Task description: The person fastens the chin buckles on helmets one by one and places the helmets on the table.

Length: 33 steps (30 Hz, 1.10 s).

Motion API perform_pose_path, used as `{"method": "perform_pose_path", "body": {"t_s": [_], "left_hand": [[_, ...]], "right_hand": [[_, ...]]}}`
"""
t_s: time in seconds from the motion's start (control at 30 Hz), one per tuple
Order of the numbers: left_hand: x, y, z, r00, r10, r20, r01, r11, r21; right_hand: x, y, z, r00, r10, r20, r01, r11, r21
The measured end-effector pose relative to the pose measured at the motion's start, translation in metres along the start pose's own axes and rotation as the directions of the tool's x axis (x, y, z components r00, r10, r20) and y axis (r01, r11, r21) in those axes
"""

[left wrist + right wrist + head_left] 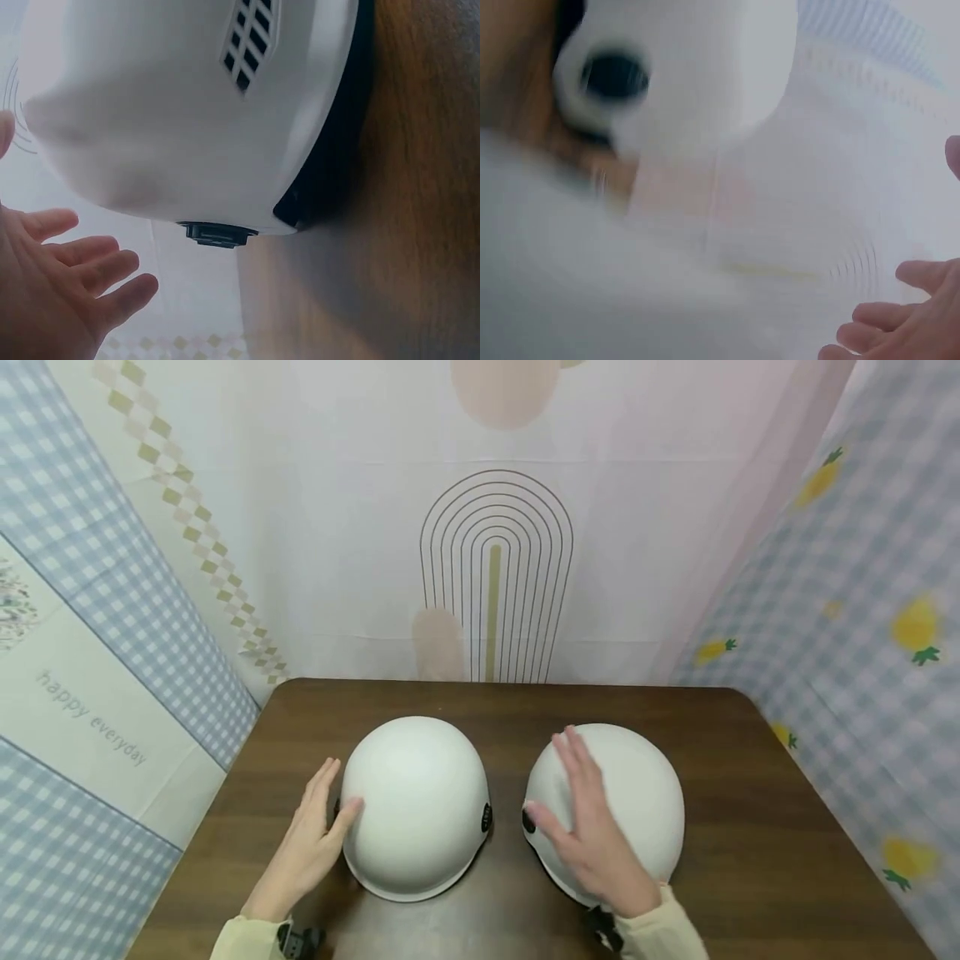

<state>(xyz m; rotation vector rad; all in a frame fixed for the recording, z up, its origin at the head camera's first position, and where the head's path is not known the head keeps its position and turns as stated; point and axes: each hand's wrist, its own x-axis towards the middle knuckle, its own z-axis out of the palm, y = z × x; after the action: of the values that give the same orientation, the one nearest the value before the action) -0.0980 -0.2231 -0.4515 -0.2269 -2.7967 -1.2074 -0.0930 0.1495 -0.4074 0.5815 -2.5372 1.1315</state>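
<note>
Two white helmets sit side by side on the wooden table, domes up: the left helmet (pixel 415 806) and the right helmet (pixel 645 802). My left hand (pixel 311 839) is at the left helmet's left side, fingers extended, thumb overlapping the shell. In the left wrist view that helmet shows a black slatted vent (pixel 251 45) and a black side fitting (pixel 217 234). My right hand (pixel 592 827) is above the right helmet with fingers extended, hiding part of its shell. The right wrist view is blurred, showing a white helmet (pixel 705 67) with a dark round side piece (pixel 615 75).
The brown table (pixel 765 827) has rounded far corners. Behind it hangs a pale cloth (pixel 337 552) with an arch pattern. Blue checked cloths flank it, with a "happy everyday" panel (pixel 97 710) at left and yellow fruit prints at right. Dark straps circle both wrists.
</note>
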Motion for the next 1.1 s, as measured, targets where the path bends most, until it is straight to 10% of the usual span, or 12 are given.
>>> {"method": "perform_pose_path", "body": {"t_s": [0.53, 1.1], "left_hand": [[-0.009, -0.002, 0.002, 1.0, -0.028, 0.014, 0.028, 0.999, -0.037], [-0.012, 0.0, 0.007, 0.99, -0.131, 0.062, 0.133, 0.991, -0.027]], "right_hand": [[0.023, -0.014, 0.1, 0.968, 0.2, 0.15, -0.228, 0.952, 0.205], [0.024, -0.009, 0.124, 0.94, 0.268, 0.211, -0.305, 0.938, 0.166]]}}
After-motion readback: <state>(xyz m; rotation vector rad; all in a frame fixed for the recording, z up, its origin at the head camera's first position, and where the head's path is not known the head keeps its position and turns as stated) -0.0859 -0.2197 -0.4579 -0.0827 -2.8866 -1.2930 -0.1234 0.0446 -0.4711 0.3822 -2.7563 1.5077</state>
